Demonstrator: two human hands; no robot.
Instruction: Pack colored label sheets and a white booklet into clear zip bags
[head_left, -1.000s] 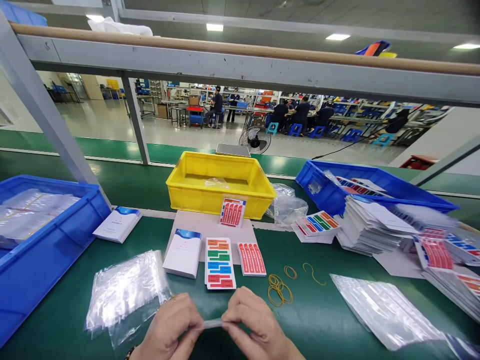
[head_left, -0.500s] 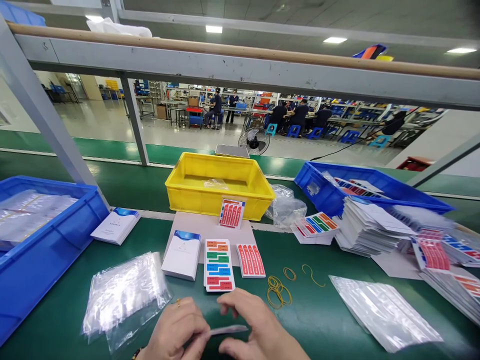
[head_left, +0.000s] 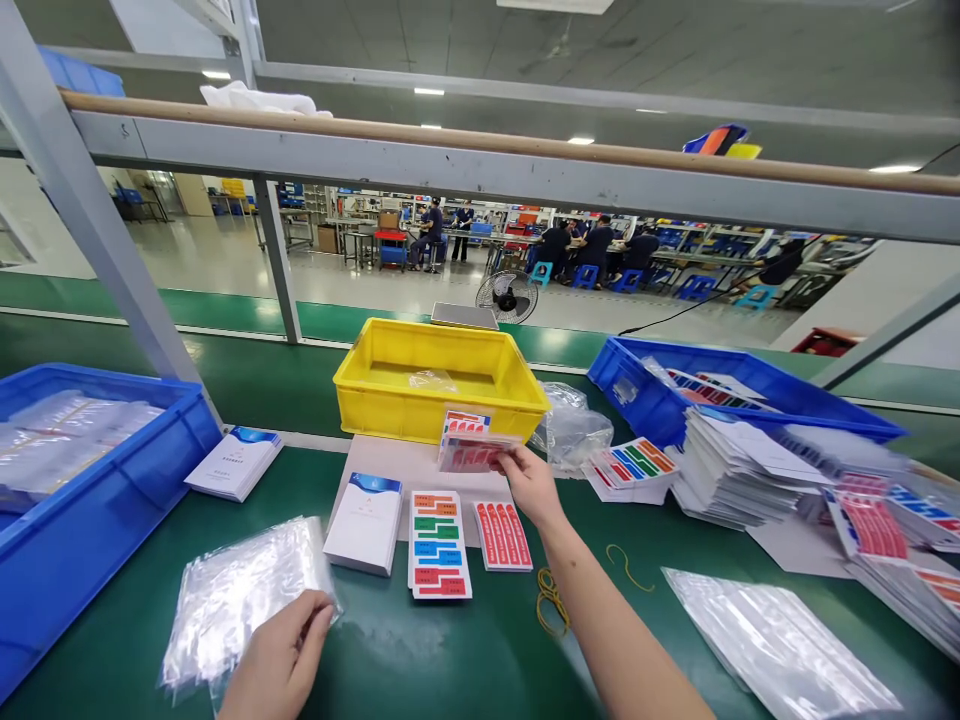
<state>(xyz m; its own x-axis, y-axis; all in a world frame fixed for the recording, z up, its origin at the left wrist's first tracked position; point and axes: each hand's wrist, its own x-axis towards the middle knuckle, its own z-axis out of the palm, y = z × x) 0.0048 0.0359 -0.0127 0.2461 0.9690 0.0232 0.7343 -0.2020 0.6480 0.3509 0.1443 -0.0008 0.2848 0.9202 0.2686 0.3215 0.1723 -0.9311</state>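
Note:
My right hand (head_left: 531, 485) is stretched forward, its fingers closed on the edge of a clear bag of labels (head_left: 474, 455). That bag is held in front of the yellow bin, over a standing red-and-white label card (head_left: 466, 421). At the lower left, my left hand (head_left: 285, 650) has its thumb and fingers pinched at the corner of a stack of clear plastic bags (head_left: 244, 590). Between the hands lie a stack of white booklets (head_left: 364, 530), a stack of multicoloured label sheets (head_left: 439, 545) and a stack of red label sheets (head_left: 502, 536).
Behind the label stacks stands a yellow bin (head_left: 442, 410). Blue bins flank the bench, one at left (head_left: 150, 450) and one at right (head_left: 787, 400). Rubber bands (head_left: 551, 605) lie beside my right forearm. More clear bags (head_left: 780, 640) and piled booklets (head_left: 739, 470) are at right.
My hands have separated. The right one has moved forward with the bag of labels to the yellow bin; the left one has moved left onto the clear bags. The view has tilted up slightly.

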